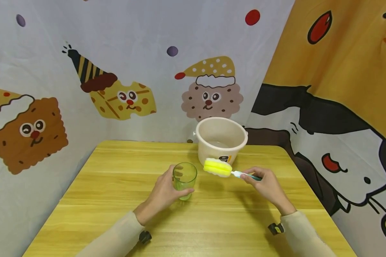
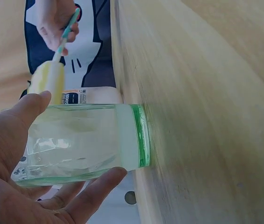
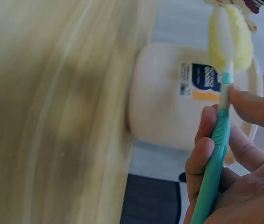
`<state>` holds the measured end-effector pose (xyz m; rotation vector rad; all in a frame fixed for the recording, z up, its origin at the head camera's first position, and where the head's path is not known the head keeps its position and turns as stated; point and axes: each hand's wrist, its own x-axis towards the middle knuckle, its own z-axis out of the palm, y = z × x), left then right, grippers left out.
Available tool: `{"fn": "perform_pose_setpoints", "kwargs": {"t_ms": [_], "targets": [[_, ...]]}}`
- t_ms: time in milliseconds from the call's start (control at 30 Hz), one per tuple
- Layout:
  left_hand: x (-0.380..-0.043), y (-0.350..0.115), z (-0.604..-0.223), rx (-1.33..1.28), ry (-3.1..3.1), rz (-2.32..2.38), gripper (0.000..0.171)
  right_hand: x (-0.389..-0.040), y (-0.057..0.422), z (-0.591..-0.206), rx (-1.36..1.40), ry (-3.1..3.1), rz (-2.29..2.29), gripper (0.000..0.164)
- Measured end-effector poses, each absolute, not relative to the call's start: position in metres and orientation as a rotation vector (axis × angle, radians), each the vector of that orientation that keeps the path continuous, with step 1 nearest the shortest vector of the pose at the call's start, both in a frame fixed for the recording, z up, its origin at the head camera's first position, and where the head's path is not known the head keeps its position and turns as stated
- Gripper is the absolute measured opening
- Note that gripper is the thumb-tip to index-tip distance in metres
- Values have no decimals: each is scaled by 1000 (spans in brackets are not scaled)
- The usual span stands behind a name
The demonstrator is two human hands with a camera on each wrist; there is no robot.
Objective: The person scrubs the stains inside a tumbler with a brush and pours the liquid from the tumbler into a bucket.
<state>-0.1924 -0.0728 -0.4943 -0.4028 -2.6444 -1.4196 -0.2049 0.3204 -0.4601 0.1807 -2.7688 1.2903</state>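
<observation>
A clear green drinking glass [image 1: 184,178] stands upright at the table's middle; whether its base touches the wood I cannot tell. My left hand [image 1: 163,191] grips it from the left, thumb on the near side and fingers on the far side, as the glass [image 2: 85,142] shows in the left wrist view. My right hand [image 1: 264,184] pinches the teal-and-white handle of a sponge bottle brush [image 1: 217,167]. Its yellow and white sponge head points left, held above the table before the bucket. In the right wrist view the thumb and fingers wrap the brush handle [image 3: 218,144].
Behind the brush, a cream plastic bucket [image 1: 222,134] with a dark label stands at the back of the wooden table [image 1: 122,178]. A printed cloth [image 1: 141,43] hangs close behind the table's far edge and along its sides.
</observation>
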Motion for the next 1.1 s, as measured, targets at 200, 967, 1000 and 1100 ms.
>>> {"fn": "perform_pose_setpoints", "kwargs": {"t_ms": [200,967,1000,1100], "targets": [[-193,-73,-495,-386,-2653,-1419,95,-208,330,-469,169,-2855,1206,20],[-194,-73,-499,-395,-2639,-1414,94,-213,349,-501,128,-3078,1109,26],[-194,-73,-499,-393,-2641,-1412,94,-214,350,-502,132,-3080,1115,24],[-194,-74,-500,-391,-2646,-1402,93,-214,350,-505,159,-3086,1126,18]]}}
